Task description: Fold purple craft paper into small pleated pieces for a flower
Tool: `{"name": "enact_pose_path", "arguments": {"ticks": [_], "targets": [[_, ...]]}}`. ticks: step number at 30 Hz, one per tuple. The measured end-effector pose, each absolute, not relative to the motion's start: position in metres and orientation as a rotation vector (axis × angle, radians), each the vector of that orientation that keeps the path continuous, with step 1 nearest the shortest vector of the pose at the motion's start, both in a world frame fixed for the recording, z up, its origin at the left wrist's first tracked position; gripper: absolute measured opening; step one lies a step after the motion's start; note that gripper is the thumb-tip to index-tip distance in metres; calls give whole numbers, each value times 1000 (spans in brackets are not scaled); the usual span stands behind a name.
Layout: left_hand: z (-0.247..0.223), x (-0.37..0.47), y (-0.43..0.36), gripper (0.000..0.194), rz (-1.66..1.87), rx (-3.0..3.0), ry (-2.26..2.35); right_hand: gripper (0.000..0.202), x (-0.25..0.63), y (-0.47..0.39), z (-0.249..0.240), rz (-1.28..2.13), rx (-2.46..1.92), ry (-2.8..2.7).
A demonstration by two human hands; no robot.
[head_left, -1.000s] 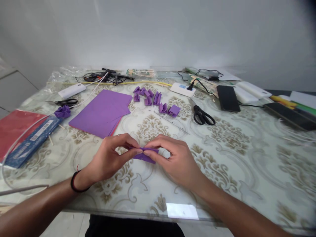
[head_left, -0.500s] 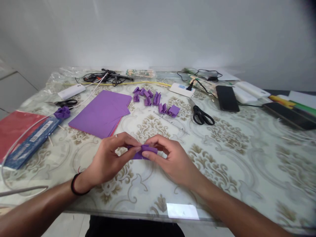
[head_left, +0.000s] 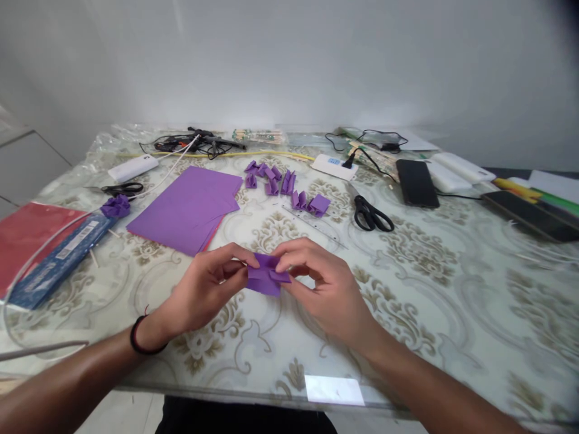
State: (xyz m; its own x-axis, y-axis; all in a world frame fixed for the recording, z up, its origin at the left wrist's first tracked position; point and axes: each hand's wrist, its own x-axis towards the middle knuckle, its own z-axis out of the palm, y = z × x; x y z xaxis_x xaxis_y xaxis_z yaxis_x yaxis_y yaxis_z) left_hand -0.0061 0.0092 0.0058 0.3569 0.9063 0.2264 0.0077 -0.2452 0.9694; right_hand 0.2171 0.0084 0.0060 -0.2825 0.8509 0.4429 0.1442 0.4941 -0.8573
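Note:
Between my hands is a small piece of purple paper (head_left: 263, 283) with folds in it, held just above the table. My left hand (head_left: 217, 280) pinches its left edge between thumb and fingers. On the right side, my right hand (head_left: 319, 280) grips a folded flap, fingers above and thumb below. Several folded purple paper pieces (head_left: 272, 181) stand in a loose group beyond my hands. A stack of purple paper sheets (head_left: 181, 208) lies to the left, with a red edge showing underneath.
Black-handled scissors (head_left: 371, 214) and a clear ruler (head_left: 314, 226) lie beyond my right hand. A power strip (head_left: 335, 166), a phone (head_left: 417, 182) and cables sit farther back. At left are a crumpled purple paper (head_left: 116, 207), a red and blue packet (head_left: 56, 256) and other scissors (head_left: 123, 189).
The purple paper has tilted and its folded face shows more openly now. My right hand has shifted slightly, its fingers now over the right flap. My left hand keeps its pinch.

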Motion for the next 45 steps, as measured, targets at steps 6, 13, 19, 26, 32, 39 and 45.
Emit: {"name": "enact_pose_path", "arguments": {"ticks": [6, 13, 19, 26, 32, 39, 45], "targets": [[10, -5, 11, 20, 1230, 1611, 853, 31, 215, 7, 7, 930, -923, -1668], [10, -7, 8, 34, 1190, 1671, 765, 22, 215, 8, 9, 1218, -927, -1512], [10, -8, 7, 26, 1235, 1717, 783, 16, 217, 8, 7, 1289, -889, -1517], [15, -8, 5, 6, 1251, 1843, 845, 7, 214, 6, 10, 1299, -835, -1457], [15, -6, 1, 16, 1238, 1783, 888, 14, 211, 3, 10, 1288, -857, -1441], [14, -2, -1, 20, 1212, 1631, 927, 27, 207, 1, 9, 1330, -927, -1386], [13, -2, -1, 23, 1179, 1513, 890, 31, 205, 1, 8, 1349, -975, -1359]]}}
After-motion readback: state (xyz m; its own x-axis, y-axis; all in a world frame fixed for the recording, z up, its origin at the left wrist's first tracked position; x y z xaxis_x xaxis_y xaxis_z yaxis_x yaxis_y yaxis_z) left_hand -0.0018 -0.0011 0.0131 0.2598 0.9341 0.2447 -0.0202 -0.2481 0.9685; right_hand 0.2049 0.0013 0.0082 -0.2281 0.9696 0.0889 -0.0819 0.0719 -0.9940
